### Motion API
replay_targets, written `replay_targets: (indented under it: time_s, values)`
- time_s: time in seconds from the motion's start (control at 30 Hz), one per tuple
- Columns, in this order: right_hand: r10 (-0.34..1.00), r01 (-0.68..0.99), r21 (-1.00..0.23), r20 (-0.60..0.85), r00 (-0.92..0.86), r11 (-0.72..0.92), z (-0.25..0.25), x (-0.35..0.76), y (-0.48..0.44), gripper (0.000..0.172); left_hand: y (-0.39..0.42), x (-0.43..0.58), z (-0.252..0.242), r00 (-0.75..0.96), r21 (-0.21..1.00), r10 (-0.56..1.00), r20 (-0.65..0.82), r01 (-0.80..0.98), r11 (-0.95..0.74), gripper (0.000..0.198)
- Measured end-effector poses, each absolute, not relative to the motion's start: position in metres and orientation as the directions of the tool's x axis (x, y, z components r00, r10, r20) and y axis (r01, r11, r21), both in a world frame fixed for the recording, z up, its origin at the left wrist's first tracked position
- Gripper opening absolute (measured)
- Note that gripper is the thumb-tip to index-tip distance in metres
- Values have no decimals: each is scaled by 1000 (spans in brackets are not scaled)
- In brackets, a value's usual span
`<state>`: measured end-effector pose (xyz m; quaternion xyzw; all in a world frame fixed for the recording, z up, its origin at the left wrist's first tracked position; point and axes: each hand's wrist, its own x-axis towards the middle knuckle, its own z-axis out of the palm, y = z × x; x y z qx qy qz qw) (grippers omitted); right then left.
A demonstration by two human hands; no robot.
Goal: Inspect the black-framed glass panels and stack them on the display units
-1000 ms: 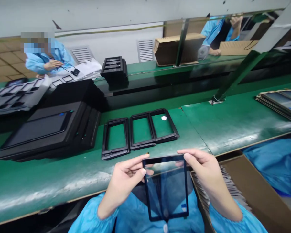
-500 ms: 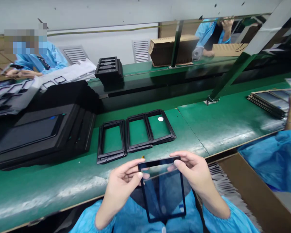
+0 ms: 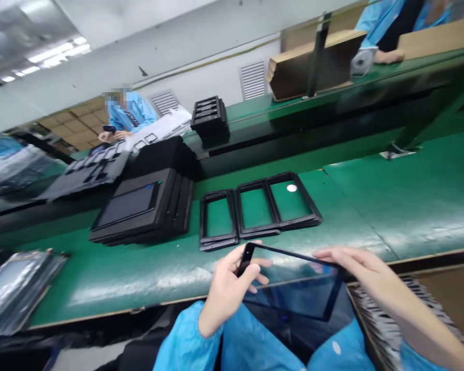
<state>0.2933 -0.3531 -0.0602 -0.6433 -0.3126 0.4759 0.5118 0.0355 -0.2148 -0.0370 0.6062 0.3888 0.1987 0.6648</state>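
A clear glass panel with a black border (image 3: 299,288) is held tilted over my lap, just in front of the bench edge. My left hand (image 3: 230,286) pinches its left end, thumb on the near face, and some fingers show through the glass. At the upper right corner, my right hand (image 3: 358,263) is closed on the border; its thumb is hard to make out. Beyond my hands, black rectangular frames lie on the green bench in three side-by-side stacks: a left stack (image 3: 203,221), a middle stack (image 3: 259,232) and a right stack (image 3: 313,217).
Left of the frames, a dark panel (image 3: 127,206) rests on piled black foam sheets (image 3: 166,206). More flat panels (image 3: 13,283) are stacked at the far left. Black trays (image 3: 209,113) and cardboard (image 3: 294,77) stand behind. Two people in blue work across the bench.
The glass panel has turned from upright to sideways, the right hand now at its other corner. My view has swung left, so the neighbour's arm at right is gone.
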Motion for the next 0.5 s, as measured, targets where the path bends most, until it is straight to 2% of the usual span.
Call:
replay_targets:
  time_s: [0.13,0.2,0.5]
  values:
    - [777,-312,-914,-388,495,-258,-77,292,-360,49,-217,31,-43,520,973,824,-226,88,212,64]
    - [763,-354,-912,-378,524,-208,-75,283,-357,48,-219,31,-44,493,976,843,-215,71,207,63]
    - [741,-207,-974,-205,639,-91,-52,262,-352,44,-220,25,-52,440,978,874,-206,53,203,51]
